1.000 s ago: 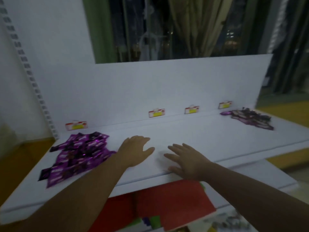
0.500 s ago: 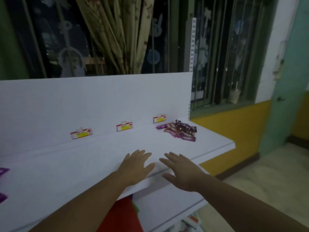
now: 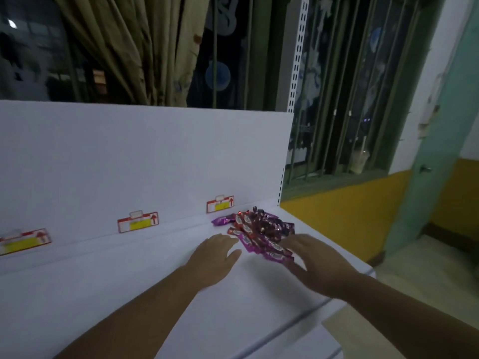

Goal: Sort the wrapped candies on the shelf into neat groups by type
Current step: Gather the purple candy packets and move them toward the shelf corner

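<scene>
A mixed heap of wrapped candies [image 3: 259,229], purple, red and dark wrappers tangled together, lies at the right end of the white shelf [image 3: 129,294] against its back panel. My left hand [image 3: 213,257] lies flat with fingers straight just left of the heap, fingertips close to the nearest wrappers. My right hand [image 3: 315,260] is flat too, at the heap's near right edge, its fingers touching or overlapping the closest purple candies. Neither hand holds anything.
Three red-and-yellow price tags [image 3: 220,204] [image 3: 137,222] [image 3: 24,240] are clipped along the back panel. The shelf's right end [image 3: 363,270] drops off toward the floor. A perforated upright [image 3: 298,53] and a barred window stand behind.
The view swung right, away from the purple pile at the left end. Both hands travelled along the shelf to the mixed heap at the right end and now flank it.
</scene>
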